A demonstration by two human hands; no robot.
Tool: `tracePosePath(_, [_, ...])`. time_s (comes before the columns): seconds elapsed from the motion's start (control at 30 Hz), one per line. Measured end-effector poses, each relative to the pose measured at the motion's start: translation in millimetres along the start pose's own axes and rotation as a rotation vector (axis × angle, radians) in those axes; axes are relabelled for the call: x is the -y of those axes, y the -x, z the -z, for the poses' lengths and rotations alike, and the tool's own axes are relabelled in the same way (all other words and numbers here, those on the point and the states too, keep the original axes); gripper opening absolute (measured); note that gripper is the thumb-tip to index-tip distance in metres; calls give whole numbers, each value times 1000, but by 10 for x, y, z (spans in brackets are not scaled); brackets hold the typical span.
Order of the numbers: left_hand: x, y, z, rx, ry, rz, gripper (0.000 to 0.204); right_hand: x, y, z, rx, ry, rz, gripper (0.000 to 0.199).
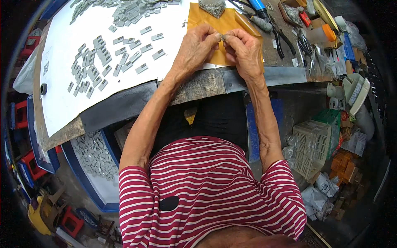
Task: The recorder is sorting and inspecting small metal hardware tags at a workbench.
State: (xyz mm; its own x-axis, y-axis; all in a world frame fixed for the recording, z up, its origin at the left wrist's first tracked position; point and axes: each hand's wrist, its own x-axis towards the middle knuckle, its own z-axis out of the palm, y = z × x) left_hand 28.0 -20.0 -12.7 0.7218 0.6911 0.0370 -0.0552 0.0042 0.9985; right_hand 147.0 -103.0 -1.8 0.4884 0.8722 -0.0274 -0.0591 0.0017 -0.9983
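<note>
My left hand point(200, 46) and my right hand point(245, 50) meet above an orange-brown sheet point(199, 18) near the table's front edge. Thumb and forefinger of each are pinched together, the fingertips nearly touching. Whatever lies between them is too small and too covered to name. Just beyond, a clear bag of tiny metal parts point(213, 7) rests on the sheet. Left of my left hand, several small grey rectangular pieces with dark slots point(146, 48) are spread over white paper point(58, 99). A larger heap of grey pieces point(128, 14) sits farther back.
Right of the sheet lie a blue-handled tool point(258, 5), black-handled pliers point(286, 42) and a jar with an orange lid point(324, 34). Below the table, a blue tray point(111, 206) of grey pieces stands left; a pale plastic crate point(311, 144) stands right. A black ring point(44, 89) sits on the paper.
</note>
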Motion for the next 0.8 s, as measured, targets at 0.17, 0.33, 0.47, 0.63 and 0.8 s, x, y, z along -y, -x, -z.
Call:
tracePosePath(0.17, [3, -3, 6, -1, -5, 8, 21, 11, 6, -37, -85, 67, 30, 12])
tracePosePath(0.33, [117, -33, 11, -97, -111, -82, 21, -60, -2, -40, -116, 350, 301, 9])
tracePosePath(0.47, [149, -38, -3, -140, -133, -147, 21, -55, 16, -79, -152, 563, 547, 6])
tracePosePath(0.63, [-105, 21, -4, -3, 241, 119, 21, -58, -18, -24, -128, 908, 847, 10])
tracePosePath(0.8, [22, -23, 67, 52, 357, 142, 21, -15, -3, -20, -21, 1088, 1047, 17])
